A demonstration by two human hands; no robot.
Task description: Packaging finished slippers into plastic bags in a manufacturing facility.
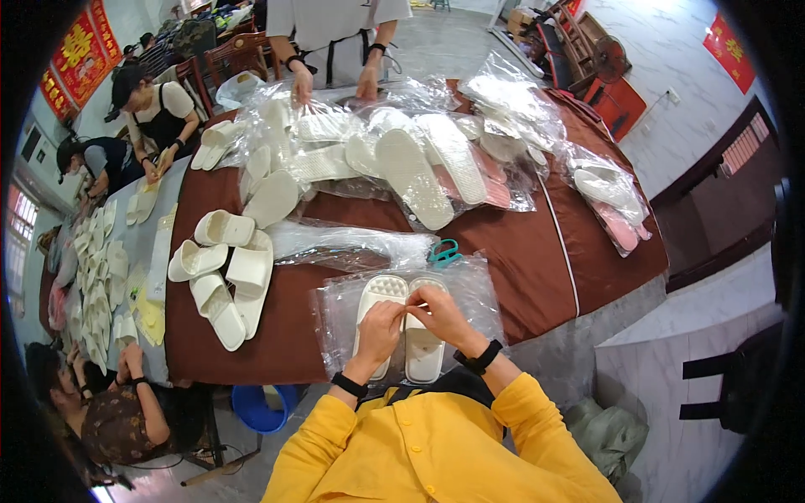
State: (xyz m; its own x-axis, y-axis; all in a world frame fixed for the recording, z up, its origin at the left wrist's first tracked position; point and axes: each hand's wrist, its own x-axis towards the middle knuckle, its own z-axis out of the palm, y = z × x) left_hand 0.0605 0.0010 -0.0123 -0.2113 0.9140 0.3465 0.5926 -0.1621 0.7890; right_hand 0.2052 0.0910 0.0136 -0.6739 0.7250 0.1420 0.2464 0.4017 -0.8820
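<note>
A pair of white slippers (423,356) lies side by side on a clear plastic bag (474,293) at the table's near edge. Over them my two hands meet fingertip to fingertip. My left hand (381,329) is above the left slipper with its fingers closed in a pinch. Also pinched, my right hand (442,314) hangs over the right slipper. Whatever sits between the fingertips is too small to make out. Just beyond the bag lie teal-handled scissors (444,253), beside a stack of clear plastic bags (352,245).
Loose white slippers (222,306) are grouped at the left on the brown tablecloth (289,360). Bagged slippers (415,176) spread across the far side, where another person's hands (303,86) reach in. More people work at a left table. A blue bucket (262,408) stands below.
</note>
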